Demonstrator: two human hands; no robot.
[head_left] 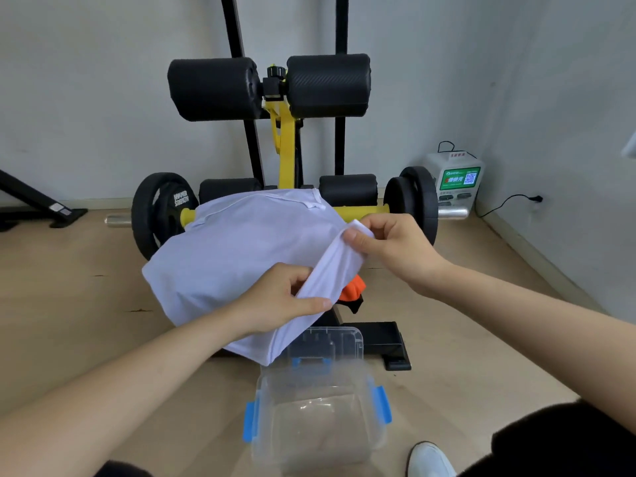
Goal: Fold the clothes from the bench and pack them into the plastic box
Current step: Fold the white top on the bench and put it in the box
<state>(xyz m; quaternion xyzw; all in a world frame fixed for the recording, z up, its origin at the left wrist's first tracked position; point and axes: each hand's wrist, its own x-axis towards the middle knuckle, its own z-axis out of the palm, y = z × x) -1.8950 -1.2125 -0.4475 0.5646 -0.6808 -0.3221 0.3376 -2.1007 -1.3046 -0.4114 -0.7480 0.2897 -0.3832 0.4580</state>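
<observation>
A white shirt [234,256] is spread over the black gym bench, covering most of it. My left hand [285,297] pinches the shirt's near edge between thumb and fingers. My right hand [389,249] grips the same edge further right and a little higher, so a band of cloth is stretched between both hands. Under that edge an orange garment [352,290] and a bit of dark cloth peek out. The clear plastic box [261,407] with blue latches stands on the floor in front of the bench, with nothing inside. Its clear lid [358,342] leans behind it.
The bench's black foot [389,342] sticks out right of the lid. Behind the bench stand a yellow frame [285,146] with black roller pads and weight plates [161,211] on a bar. A white charging unit [457,180] sits by the right wall. My white shoe [430,459] is near the box.
</observation>
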